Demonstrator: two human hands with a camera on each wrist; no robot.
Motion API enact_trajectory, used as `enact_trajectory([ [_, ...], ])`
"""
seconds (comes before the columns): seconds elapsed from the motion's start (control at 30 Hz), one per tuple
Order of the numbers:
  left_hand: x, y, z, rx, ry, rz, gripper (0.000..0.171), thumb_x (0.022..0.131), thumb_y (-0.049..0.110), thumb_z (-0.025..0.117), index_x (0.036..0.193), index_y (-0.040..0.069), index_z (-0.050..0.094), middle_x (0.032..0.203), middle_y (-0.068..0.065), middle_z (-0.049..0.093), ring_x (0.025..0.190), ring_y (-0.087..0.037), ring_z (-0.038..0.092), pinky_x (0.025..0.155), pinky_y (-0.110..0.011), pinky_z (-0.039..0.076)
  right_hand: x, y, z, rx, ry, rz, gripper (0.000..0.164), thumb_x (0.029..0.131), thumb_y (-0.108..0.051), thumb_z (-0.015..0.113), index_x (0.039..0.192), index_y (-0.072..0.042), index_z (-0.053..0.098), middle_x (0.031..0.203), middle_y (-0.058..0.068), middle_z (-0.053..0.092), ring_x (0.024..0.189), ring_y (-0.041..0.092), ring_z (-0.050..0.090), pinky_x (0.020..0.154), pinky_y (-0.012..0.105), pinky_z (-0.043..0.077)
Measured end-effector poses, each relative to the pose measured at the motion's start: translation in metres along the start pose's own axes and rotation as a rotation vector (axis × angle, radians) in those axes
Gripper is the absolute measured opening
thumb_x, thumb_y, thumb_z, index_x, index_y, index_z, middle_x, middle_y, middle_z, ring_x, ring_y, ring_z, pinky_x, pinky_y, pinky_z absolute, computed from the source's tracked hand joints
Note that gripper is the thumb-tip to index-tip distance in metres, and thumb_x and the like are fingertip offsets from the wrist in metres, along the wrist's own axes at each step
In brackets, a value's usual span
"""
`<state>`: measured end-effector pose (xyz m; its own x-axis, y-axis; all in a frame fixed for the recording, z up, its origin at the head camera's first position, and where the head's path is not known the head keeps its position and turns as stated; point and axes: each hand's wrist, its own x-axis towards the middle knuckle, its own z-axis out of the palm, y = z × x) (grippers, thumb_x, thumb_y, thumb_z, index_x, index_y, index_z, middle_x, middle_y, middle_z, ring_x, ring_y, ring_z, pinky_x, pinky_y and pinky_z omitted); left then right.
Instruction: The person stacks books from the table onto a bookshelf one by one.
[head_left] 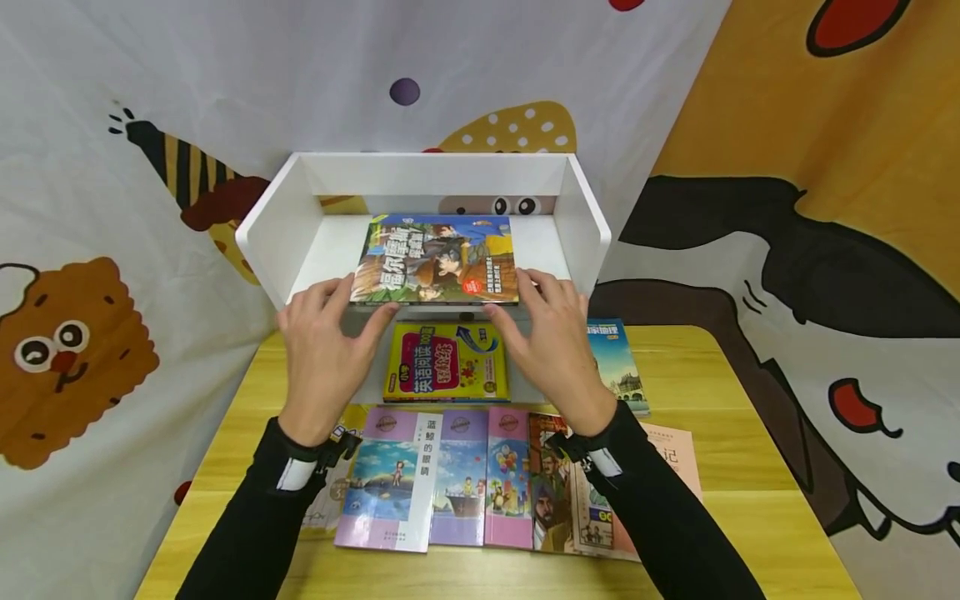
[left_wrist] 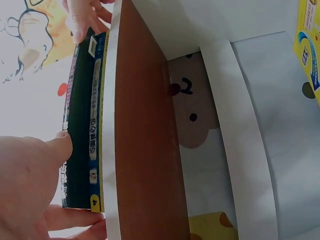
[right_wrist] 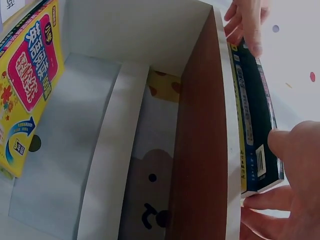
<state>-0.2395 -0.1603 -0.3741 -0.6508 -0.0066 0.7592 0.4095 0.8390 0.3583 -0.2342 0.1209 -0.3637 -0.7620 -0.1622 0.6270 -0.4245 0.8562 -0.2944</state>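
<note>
A small stack of books, topped by a comic-style cover (head_left: 442,260), lies flat on the upper board of a white shelf (head_left: 264,242). My left hand (head_left: 324,367) grips its left end, thumb at the front edge and fingers at the side. At the right end, my right hand (head_left: 557,354) holds the stack the same way. The left wrist view shows the dark and blue spines (left_wrist: 82,125) facing out, with the left thumb (left_wrist: 61,147) against them. In the right wrist view the right thumb (right_wrist: 279,142) touches the spine side.
A yellow workbook (head_left: 447,362) lies on the lower shelf level. In front, several books, including a purple-and-white one (head_left: 390,492), overlap on the wooden table (head_left: 720,375). A blue book (head_left: 618,367) is at the shelf's right. A printed curtain (head_left: 225,67) hangs behind.
</note>
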Motion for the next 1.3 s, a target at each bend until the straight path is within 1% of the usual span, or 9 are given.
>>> enact_trajectory([
  [0.2,0.005,-0.001,0.005,-0.012,0.021,-0.011,0.068,0.078,0.061,0.065,0.125,0.012,0.061,0.112,-0.013,0.061,0.107,-0.031,0.049,0.087,-0.055,0.027,0.003,0.0,0.004,0.004,0.029,0.008,0.066,0.09,-0.059,0.049,0.136,-0.011,0.05,0.133,0.008,0.052,0.115,0.026,0.043,0.093,0.051,0.029],
  [0.33,0.007,-0.001,0.007,-0.016,0.026,-0.016,0.064,0.077,0.058,0.067,0.124,0.014,0.062,0.11,-0.012,0.062,0.106,-0.03,0.049,0.086,-0.054,0.027,0.006,0.0,0.005,0.017,0.049,0.007,0.064,0.09,-0.057,0.051,0.134,-0.009,0.052,0.129,0.009,0.054,0.113,0.027,0.046,0.094,0.051,0.031],
  [0.53,0.01,-0.002,0.008,-0.017,0.012,-0.043,0.061,0.082,0.056,0.063,0.125,0.012,0.061,0.11,-0.013,0.062,0.106,-0.031,0.05,0.087,-0.054,0.027,0.009,0.0,0.006,0.037,0.063,0.022,0.061,0.091,-0.053,0.053,0.132,-0.008,0.053,0.126,0.011,0.056,0.112,0.028,0.047,0.094,0.048,0.034],
  [0.63,0.011,-0.003,0.008,-0.023,0.016,-0.058,0.057,0.085,0.053,0.062,0.123,0.011,0.063,0.108,-0.013,0.063,0.104,-0.031,0.051,0.085,-0.054,0.027,0.011,0.0,0.007,0.043,0.075,0.025,0.06,0.091,-0.052,0.054,0.131,-0.008,0.054,0.124,0.011,0.057,0.11,0.028,0.047,0.093,0.047,0.035],
  [0.73,0.011,-0.004,0.008,-0.022,0.027,-0.058,0.054,0.085,0.051,0.062,0.122,0.012,0.064,0.106,-0.012,0.064,0.101,-0.03,0.052,0.083,-0.054,0.027,0.012,0.001,0.008,0.043,0.087,0.023,0.058,0.091,-0.051,0.054,0.13,-0.007,0.056,0.123,0.012,0.058,0.108,0.03,0.048,0.091,0.047,0.036],
  [1.07,0.012,-0.003,0.011,-0.018,0.059,-0.066,0.052,0.086,0.052,0.061,0.119,0.012,0.066,0.104,-0.012,0.067,0.1,-0.03,0.053,0.082,-0.054,0.028,0.018,0.0,0.009,-0.019,0.081,0.039,0.058,0.092,-0.053,0.051,0.129,-0.008,0.057,0.121,0.013,0.061,0.101,0.03,0.048,0.086,0.046,0.038],
  [1.17,0.013,-0.003,0.011,-0.023,0.064,-0.068,0.05,0.087,0.05,0.061,0.118,0.011,0.067,0.105,-0.013,0.067,0.101,-0.031,0.053,0.082,-0.054,0.028,0.02,0.0,0.009,-0.043,0.072,0.035,0.059,0.092,-0.053,0.05,0.129,-0.008,0.057,0.119,0.013,0.062,0.099,0.03,0.048,0.083,0.046,0.038],
  [1.3,0.013,-0.004,0.011,-0.027,0.074,-0.07,0.047,0.088,0.048,0.06,0.116,0.011,0.067,0.106,-0.013,0.068,0.099,-0.031,0.054,0.081,-0.053,0.028,0.021,-0.001,0.009,-0.067,0.052,0.021,0.059,0.094,-0.053,0.047,0.13,-0.006,0.056,0.121,0.013,0.062,0.1,0.031,0.047,0.083,0.047,0.038],
])
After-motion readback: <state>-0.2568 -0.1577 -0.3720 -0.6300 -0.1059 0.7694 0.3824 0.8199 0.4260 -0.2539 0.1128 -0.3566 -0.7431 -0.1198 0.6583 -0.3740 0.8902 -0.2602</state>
